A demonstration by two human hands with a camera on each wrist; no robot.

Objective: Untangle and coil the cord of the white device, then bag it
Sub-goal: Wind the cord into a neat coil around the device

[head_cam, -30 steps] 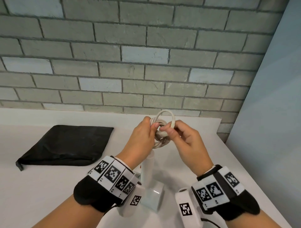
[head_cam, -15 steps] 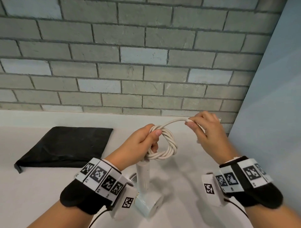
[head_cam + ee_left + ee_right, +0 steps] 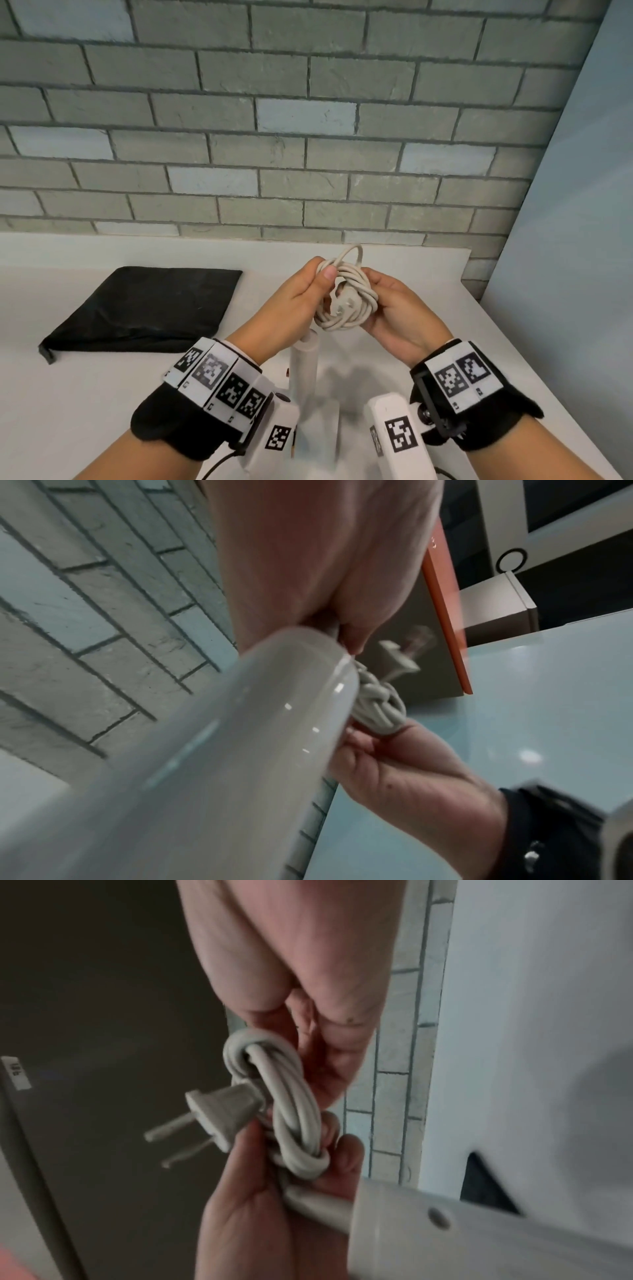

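A white cord [image 3: 354, 317] is wound into a small coil, held in the air above the white table [image 3: 102, 394]. My left hand [image 3: 318, 284] grips the coil's left side, thumb on top. My right hand [image 3: 376, 296] cups its right side, fingers curled behind it. The plug [image 3: 346, 303] pokes through the middle of the coil, prongs toward me. In the right wrist view the plug [image 3: 219, 1110] juts left from the cord [image 3: 291, 1104]. The white device [image 3: 305, 370] hangs below the coil by its handle. A flat black bag [image 3: 144, 305] lies on the table at left.
A grey brick wall [image 3: 308, 137] stands behind the table. A pale blue panel [image 3: 565, 274] borders the table on the right. The table's right edge runs close to my right wrist.
Half a second ago my right hand held the cord's plug end stretched out to the right. It has now come back to the coil, and the plug sits through the coil's middle.
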